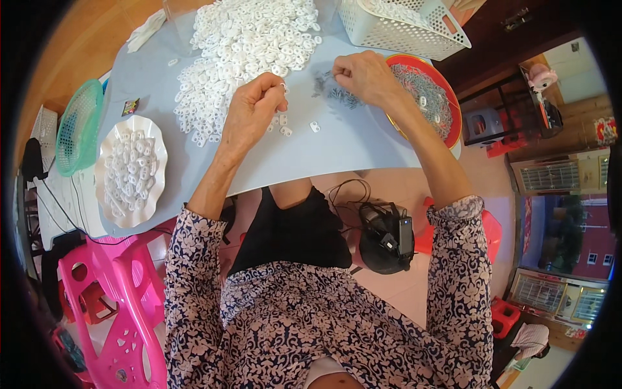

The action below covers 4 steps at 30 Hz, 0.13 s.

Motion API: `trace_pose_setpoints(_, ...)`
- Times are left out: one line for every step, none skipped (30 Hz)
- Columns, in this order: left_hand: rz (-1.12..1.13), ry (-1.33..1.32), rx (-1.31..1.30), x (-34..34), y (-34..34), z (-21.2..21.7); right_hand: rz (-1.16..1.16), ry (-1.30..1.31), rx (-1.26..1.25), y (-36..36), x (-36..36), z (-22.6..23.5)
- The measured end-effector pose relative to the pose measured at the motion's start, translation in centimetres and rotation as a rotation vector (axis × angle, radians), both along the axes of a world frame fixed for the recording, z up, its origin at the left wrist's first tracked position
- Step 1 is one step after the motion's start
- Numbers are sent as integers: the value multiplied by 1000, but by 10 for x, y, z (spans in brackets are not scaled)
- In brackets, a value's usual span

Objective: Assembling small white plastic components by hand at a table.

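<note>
My left hand [254, 111] is closed in a pinch at the edge of a big pile of small white plastic pieces with holes [253, 39]. A bit of one white piece [284, 87] shows between its thumb and finger. Below that hand a few loose white pieces [285, 131] lie on the table, with another [315, 127] farther right. My right hand [368, 76] has its fingers drawn together beside a small heap of grey metal wire pieces [343, 97]. What those fingers hold, if anything, is hidden. Under my right wrist stands a red bowl [455, 97] of similar grey pieces.
A scalloped white dish [162, 155] of white pieces stands on the grey table [291, 160] at left, near a green basket [79, 129] and a small wrapper [131, 106]. At far right sits a white perforated basket [414, 40]. Below are a pink chair [123, 292] and a black bag [382, 249].
</note>
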<state>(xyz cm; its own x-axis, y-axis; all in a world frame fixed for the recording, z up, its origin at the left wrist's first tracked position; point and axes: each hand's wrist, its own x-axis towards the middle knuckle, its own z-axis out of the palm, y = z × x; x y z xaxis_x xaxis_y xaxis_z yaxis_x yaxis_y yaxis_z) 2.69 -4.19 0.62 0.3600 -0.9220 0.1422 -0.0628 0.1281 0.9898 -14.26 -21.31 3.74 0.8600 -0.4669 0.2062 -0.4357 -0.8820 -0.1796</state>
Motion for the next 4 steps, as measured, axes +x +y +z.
trace_pose_setpoints(3,-1,1,1,0,0,-15,-1,-10,-2,1,1)
trace_pose_setpoints(13,-3,12,1,0,0,-13,-2,-10,-3,0,3)
trace_pose_setpoints(23,-5,22,1,0,0,-18,17,26,-5,0,5)
trace_pose_setpoints(24,-5,23,2,0,0,-22,35,62,-6,-1,8)
